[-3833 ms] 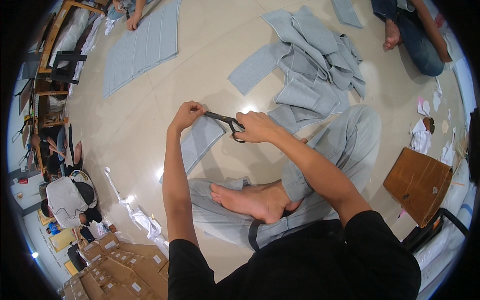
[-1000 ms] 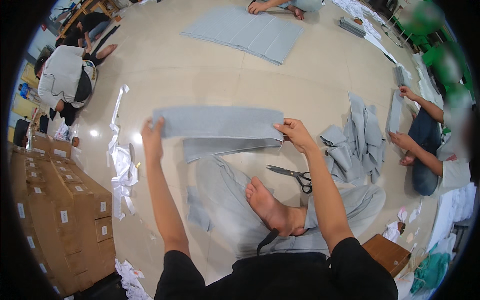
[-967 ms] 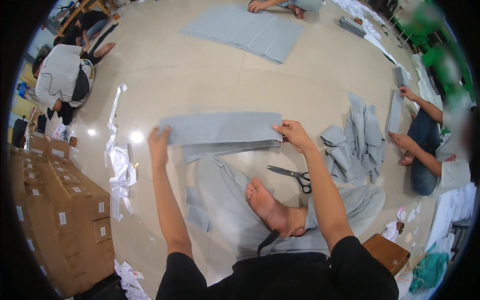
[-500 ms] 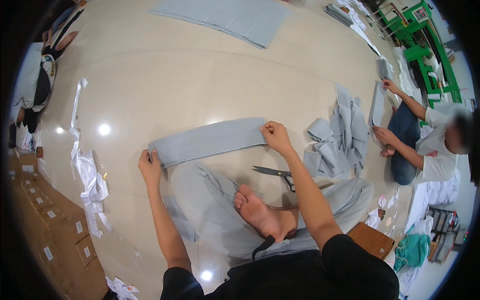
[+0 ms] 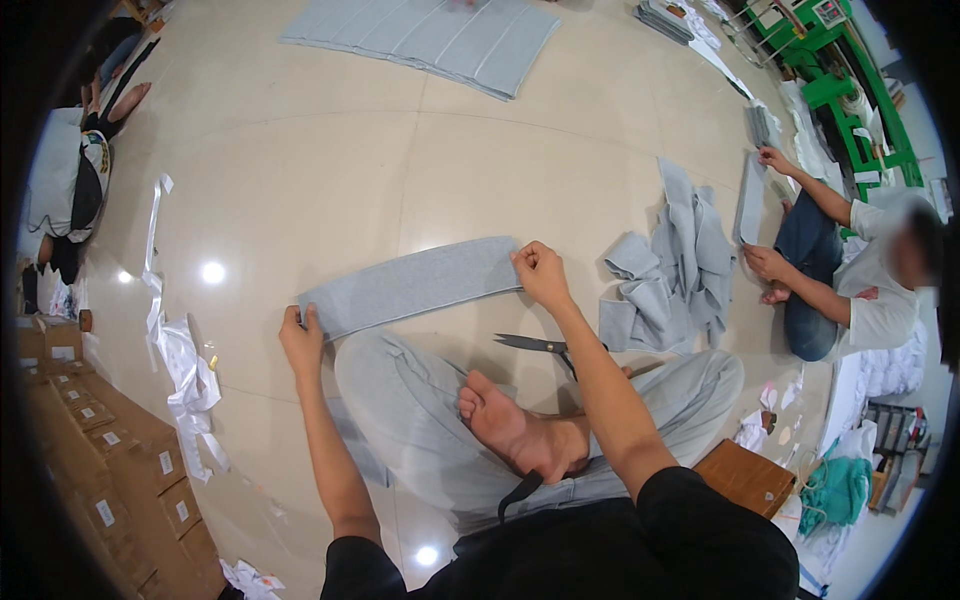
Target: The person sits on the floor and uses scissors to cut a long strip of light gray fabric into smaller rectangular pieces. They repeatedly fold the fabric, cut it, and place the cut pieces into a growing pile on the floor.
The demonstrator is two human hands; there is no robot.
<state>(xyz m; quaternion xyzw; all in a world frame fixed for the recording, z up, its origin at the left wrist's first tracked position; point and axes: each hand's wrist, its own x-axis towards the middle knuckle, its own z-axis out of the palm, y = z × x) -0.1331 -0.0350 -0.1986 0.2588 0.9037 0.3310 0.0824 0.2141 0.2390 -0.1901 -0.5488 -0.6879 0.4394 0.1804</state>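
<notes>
A long grey fabric strip (image 5: 415, 285) stretches crosswise above my crossed legs. At its left end my left hand (image 5: 301, 335) pinches the edge between thumb and fingers. My right hand (image 5: 540, 272) grips the right end at its upper corner, fingers curled in. Below the right end, black scissors (image 5: 532, 344) lie on the floor, their handles partly hidden behind my right forearm. Further right sits a loose heap of grey fabric strips (image 5: 672, 265). More grey fabric (image 5: 352, 440) lies flat beside my left knee.
Ahead lies a wide stack of grey fabric (image 5: 425, 45). At right a seated co-worker (image 5: 870, 270) holds another grey strip (image 5: 750, 195). White ribbon (image 5: 185, 375) trails along the left, near cardboard boxes (image 5: 120, 455). A wooden board (image 5: 745, 476) is by my right hip.
Both hands keep hold of the strip's ends. My right hand has shifted slightly left. The whole view has turned a little.
</notes>
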